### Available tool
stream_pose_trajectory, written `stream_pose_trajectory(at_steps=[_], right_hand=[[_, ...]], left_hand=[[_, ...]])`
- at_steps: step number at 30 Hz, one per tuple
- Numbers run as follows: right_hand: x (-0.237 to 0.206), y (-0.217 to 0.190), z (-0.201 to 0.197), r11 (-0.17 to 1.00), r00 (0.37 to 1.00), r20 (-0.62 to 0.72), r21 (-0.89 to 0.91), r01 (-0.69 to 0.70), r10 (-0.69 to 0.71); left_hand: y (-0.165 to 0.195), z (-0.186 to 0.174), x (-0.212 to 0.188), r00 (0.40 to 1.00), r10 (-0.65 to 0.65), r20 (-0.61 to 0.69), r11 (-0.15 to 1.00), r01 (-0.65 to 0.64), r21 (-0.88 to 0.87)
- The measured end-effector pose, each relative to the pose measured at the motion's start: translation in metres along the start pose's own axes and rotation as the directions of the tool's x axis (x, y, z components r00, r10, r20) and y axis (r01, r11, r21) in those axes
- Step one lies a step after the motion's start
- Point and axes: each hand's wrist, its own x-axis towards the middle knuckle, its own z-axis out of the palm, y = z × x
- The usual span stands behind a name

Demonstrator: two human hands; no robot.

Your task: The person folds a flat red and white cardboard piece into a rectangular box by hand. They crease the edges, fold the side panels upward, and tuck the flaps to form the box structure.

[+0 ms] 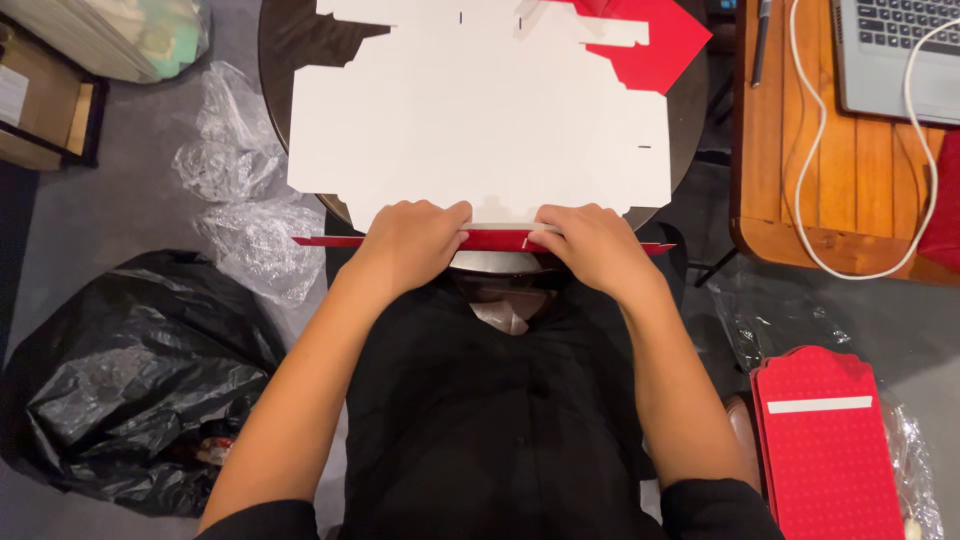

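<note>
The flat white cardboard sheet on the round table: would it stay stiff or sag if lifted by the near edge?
The cardboard sheet is wide, thin and scored, so it would probably bend along its creases. It looks light. Both hands, left hand and right hand, press its folded red flap, suggesting it springs back.

Grey floor (pixel 120 210), seen from above under even indoor light. Centre top: a round dark table (pixel 280 60), its edge showing at the left and right. Right: a wooden table (pixel 790 190) with slatted top and rounded corner, carrying a grey laptop (pixel 900 50), a pen (pixel 763 35) and a looping white cable (pixel 815 150). Left — a crumpled black plastic bag (pixel 130 380) on the floor, with clear plastic wrapping (pixel 240 190) just above it. Upper left corner: a cardboard box (pixel 45 110). Lower right — a stack of red dotted cards (pixel 825 450) resting on clear film.
</note>
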Motion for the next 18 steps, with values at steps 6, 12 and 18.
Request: stream_pose_trajectory(at_steps=[6,12,18], right_hand=[[0.008,-0.005,0.005,0.991,0.997,-0.037,-0.114,-0.067,0.063],[0.000,0.001,0.019,0.951,0.920,-0.347,-0.297,0.079,-0.185],[-0.012,-0.029,0.084,0.848,0.889,-0.280,-0.494,0.190,-0.363]], left_hand=[[0.004,0.009,0.000,0.997,-0.077,0.014,0.974,0.072,0.213],[0.003,0.031,-0.011,0.946,0.110,-0.305,0.916,0.023,0.400],[0.013,0.055,-0.023,0.941,0.040,-0.336,0.919,0.098,0.383]])
